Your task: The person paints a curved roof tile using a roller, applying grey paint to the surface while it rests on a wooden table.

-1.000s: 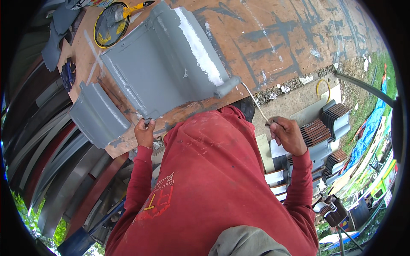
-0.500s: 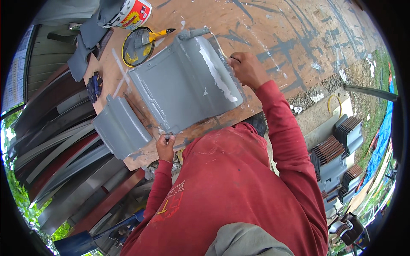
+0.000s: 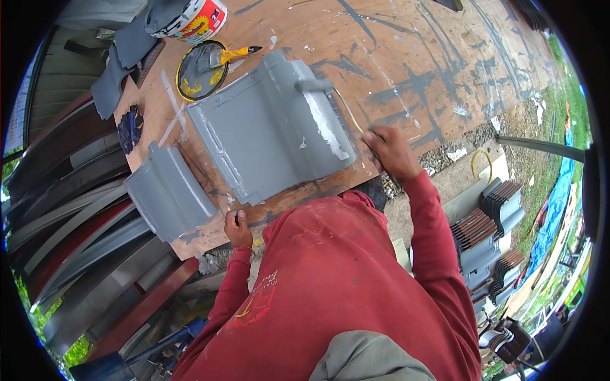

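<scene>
A large grey roof tile [image 3: 254, 136] lies on the wooden board, with a bare white strip [image 3: 325, 124] along its right side. My right hand [image 3: 395, 152] is closed round the handle of a paint roller. Its thin wire runs up to the grey roller sleeve [image 3: 314, 85], which sits against the tile's raised right side near the top of the white strip. Just below the tile's near left corner, my left hand [image 3: 239, 230] rests at the board's edge with its fingers curled in, apart from the tile. Nothing shows between those fingers.
A smaller grey tile piece [image 3: 170, 190] lies at left. Beyond are a paint-smeared lid [image 3: 202, 71] with a yellow-handled brush [image 3: 236, 54] across it and a paint bucket [image 3: 194, 20]. Long metal sheets [image 3: 70, 165] stack at left; tiles [image 3: 476, 232] stand on the ground at right.
The roller sleeve has come down and right from the tile's top edge onto its raised side. My right hand has moved toward me. My left hand has come off the tile's corner.
</scene>
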A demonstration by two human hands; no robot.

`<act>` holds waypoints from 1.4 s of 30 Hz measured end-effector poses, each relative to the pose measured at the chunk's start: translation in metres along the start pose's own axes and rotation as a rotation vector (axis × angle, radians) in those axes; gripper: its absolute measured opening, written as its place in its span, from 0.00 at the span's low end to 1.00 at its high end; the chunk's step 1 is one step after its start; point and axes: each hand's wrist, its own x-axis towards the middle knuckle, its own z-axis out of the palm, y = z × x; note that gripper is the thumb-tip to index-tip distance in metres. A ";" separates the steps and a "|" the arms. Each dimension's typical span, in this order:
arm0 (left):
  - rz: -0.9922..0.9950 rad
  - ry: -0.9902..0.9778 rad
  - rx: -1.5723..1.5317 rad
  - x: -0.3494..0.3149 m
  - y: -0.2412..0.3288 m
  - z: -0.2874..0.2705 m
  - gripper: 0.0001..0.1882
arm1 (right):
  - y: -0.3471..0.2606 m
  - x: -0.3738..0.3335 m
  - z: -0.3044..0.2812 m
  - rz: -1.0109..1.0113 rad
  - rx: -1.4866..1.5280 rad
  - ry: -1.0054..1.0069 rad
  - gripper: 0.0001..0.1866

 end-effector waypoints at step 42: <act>0.214 0.245 0.242 0.002 0.006 0.029 0.07 | -0.013 0.020 0.035 -0.229 -0.361 0.188 0.16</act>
